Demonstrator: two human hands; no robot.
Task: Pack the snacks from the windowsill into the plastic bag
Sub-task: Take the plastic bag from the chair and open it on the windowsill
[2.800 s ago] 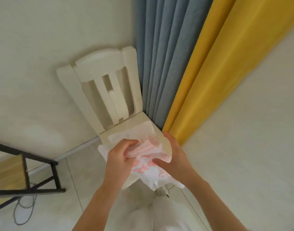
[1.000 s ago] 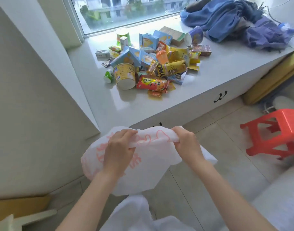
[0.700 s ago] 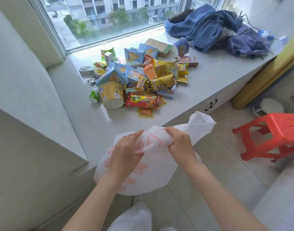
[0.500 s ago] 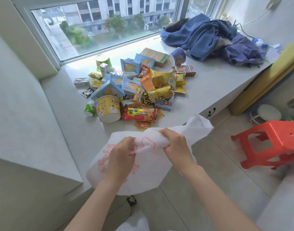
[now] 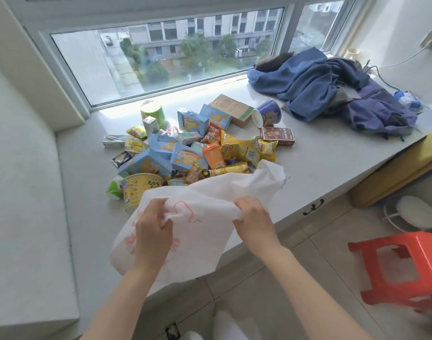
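A white plastic bag (image 5: 210,192) with red print hangs over the front edge of the grey windowsill (image 5: 315,165). My left hand (image 5: 152,231) pinches its rim on the left and my right hand (image 5: 253,218) grips the rim on the right. Just behind the bag lies a heap of snacks (image 5: 197,148): light-blue boxes, yellow packets, an orange cup (image 5: 213,155), a yellow noodle bowl (image 5: 140,190) and a green tube (image 5: 154,114). The bag's far flap covers the heap's near edge.
Crumpled blue clothing (image 5: 327,89) lies on the right of the sill, with a blue cup (image 5: 267,116) on its side and a brown box (image 5: 232,109). A red plastic stool (image 5: 401,268) stands on the tiled floor at the right. A wall ledge (image 5: 23,192) rises on the left.
I turned from the white chair to the windowsill and stepped closer. Both hands carried the bag up and forward until it now overlaps the sill edge and the near snacks.
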